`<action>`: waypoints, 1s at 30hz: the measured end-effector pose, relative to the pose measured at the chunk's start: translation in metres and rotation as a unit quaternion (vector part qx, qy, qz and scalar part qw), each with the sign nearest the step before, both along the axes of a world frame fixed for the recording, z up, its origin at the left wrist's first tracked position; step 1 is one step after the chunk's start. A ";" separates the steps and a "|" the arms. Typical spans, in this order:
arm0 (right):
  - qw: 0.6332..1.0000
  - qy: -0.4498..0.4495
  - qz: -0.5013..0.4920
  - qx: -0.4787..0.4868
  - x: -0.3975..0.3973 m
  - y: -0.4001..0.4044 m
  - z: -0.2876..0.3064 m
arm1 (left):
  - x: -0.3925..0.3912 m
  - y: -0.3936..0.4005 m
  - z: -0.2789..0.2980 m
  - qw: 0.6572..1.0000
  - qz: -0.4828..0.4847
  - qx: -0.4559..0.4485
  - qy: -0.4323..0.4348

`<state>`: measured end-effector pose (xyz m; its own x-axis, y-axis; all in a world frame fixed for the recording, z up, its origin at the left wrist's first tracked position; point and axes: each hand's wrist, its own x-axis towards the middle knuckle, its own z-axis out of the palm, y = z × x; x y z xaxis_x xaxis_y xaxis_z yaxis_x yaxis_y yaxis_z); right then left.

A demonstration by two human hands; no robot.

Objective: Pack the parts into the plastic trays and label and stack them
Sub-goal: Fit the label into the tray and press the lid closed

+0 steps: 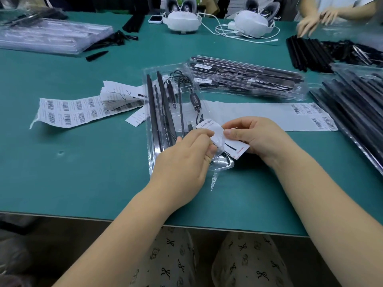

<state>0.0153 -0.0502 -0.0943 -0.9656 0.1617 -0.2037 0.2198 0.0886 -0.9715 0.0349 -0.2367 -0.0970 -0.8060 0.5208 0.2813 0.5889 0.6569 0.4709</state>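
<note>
A clear plastic tray point(149, 112) lies in front of me on the green table, holding black rods, a cable and a small controller point(194, 100). Over its near right corner I hold a white folded leaflet point(215, 133) printed "Grow Light". My left hand point(186, 154) pinches the leaflet's left side. My right hand point(255, 135) pinches its right side with thumb on top. The tray's near end is hidden under my hands.
Barcode label sheets lie left point(68, 111) and right point(306, 114) of the tray. Packed trays point(246, 77) sit behind, more stacked at far right point(352, 96) and far left point(51, 35). Loose black rods point(306, 52) lie by another person's hands point(315, 19). The table edge runs just below my forearms.
</note>
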 end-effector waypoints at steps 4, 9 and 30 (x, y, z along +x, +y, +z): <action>0.998 0.024 -0.041 0.038 -0.003 -0.010 -0.004 | 0.001 0.000 -0.001 1.000 0.001 0.001 0.013; 0.970 0.096 -0.072 0.210 -0.008 -0.030 -0.014 | 0.001 0.000 0.000 1.000 0.008 -0.009 0.027; 0.910 0.099 0.087 0.394 -0.008 -0.013 -0.016 | 0.000 0.000 -0.004 0.998 -0.002 0.016 0.054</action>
<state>0.0072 -0.0635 -0.1099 -0.9957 0.0243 0.0896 -0.0356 0.7908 -0.6111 0.0351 -0.2364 -0.1008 -0.7680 0.5136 0.3826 0.6399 0.6403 0.4250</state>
